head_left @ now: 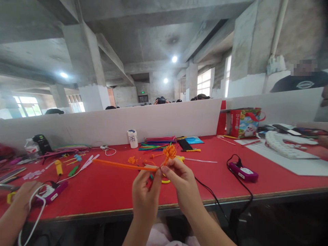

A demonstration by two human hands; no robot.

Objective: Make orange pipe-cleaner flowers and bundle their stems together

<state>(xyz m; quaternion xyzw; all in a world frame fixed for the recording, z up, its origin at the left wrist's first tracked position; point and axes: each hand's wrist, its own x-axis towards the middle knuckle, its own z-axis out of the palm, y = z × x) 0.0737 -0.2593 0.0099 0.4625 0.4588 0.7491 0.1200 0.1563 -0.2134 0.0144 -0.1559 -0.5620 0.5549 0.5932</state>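
Above the red table (107, 191) my two hands meet in front of me. My left hand (146, 194) pinches an orange pipe cleaner (123, 165) that runs out to the left. My right hand (183, 186) pinches the stem just below an orange pipe-cleaner flower (169, 151), which stands up above my fingers. The two hands touch at the fingertips, where the stem and the long orange piece join.
A stack of coloured pipe cleaners (157, 142), a white cup (132, 138), a black phone (185, 144) and orange scraps (132, 159) lie behind my hands. A purple device (244, 172) with a black cable sits right. Another person's hand (22, 196) rests at the left. A white partition (115, 124) backs the table.
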